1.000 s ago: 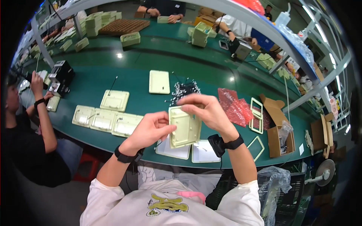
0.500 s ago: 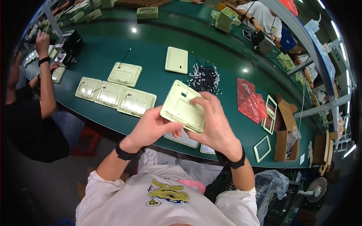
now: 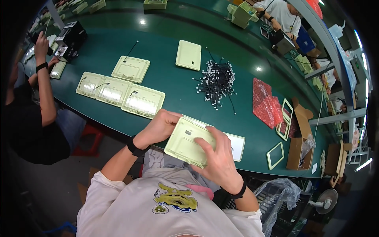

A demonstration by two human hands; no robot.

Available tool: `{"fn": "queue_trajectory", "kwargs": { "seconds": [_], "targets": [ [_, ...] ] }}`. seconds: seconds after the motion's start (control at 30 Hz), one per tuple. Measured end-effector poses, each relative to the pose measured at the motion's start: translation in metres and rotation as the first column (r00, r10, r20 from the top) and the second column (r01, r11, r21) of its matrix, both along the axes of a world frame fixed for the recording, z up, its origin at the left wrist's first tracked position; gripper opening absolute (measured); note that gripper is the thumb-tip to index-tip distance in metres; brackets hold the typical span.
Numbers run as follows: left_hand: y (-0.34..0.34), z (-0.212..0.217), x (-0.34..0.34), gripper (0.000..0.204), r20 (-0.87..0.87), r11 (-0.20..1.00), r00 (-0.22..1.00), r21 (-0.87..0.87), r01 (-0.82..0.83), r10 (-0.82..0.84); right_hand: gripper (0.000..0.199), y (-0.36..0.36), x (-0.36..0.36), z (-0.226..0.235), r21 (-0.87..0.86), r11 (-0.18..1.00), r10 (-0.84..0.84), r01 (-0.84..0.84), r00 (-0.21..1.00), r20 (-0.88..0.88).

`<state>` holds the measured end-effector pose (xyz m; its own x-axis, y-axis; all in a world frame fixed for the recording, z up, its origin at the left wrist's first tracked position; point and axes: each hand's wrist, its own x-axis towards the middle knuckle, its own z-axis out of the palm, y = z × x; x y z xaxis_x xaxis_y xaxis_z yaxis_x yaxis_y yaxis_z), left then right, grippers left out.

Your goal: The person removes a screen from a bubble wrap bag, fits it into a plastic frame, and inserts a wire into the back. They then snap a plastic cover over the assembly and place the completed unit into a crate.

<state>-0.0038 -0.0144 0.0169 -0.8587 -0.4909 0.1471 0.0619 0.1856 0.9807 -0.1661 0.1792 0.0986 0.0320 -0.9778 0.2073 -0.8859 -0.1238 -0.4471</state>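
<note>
We held a pale green panel (image 3: 185,144) just below the frame's centre, our left hand (image 3: 159,127) was clamped on its upper-left edge, our right hand (image 3: 222,162) gripped its right side, black cables (image 3: 217,81) lay heaped above, red bubble wrap (image 3: 266,103) sat at right.

Beyond our held panel (image 3: 182,139), we see a cable pile (image 3: 219,81) on the table (image 3: 173,93) between three panels (image 3: 113,92) at left and bubble wrap (image 3: 265,103) at right, a frame (image 3: 269,161) just left of a carton (image 3: 294,153).
</note>
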Motion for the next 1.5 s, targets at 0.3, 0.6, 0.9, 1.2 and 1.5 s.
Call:
{"fn": "queue_trajectory", "kwargs": {
  "seconds": [0.3,0.6,0.9,1.2,1.5],
  "targets": [
    [0.002,-0.008,-0.006,0.023,-0.035,0.986,0.999,0.168,-0.023,0.029,0.091,-0.012,-0.008,-0.016,-0.027,0.999,-0.027,0.025,0.998,-0.054],
    [-0.017,-0.011,0.013,0.044,0.269,0.951,0.963,0.302,-0.061,-0.024,0.086,-0.021,-0.017,-0.031,0.072,0.997,-0.014,0.020,0.997,-0.081],
    [0.000,0.001,0.023,0.065,0.329,0.874,0.942,-0.437,0.214,-0.066,0.085,-0.028,-0.017,-0.053,0.240,0.970,0.003,0.039,0.985,-0.173],
    [-0.004,0.001,0.013,0.076,0.397,0.771,0.917,-0.568,0.287,-0.049,0.084,-0.028,-0.031,-0.044,0.327,0.944,0.086,-0.033,0.985,-0.151],
    [0.002,0.004,0.010,0.081,0.431,0.714,0.901,-0.619,0.328,-0.040,0.083,-0.027,-0.036,-0.043,0.352,0.934,0.108,-0.062,0.988,-0.112]
  ]
}}
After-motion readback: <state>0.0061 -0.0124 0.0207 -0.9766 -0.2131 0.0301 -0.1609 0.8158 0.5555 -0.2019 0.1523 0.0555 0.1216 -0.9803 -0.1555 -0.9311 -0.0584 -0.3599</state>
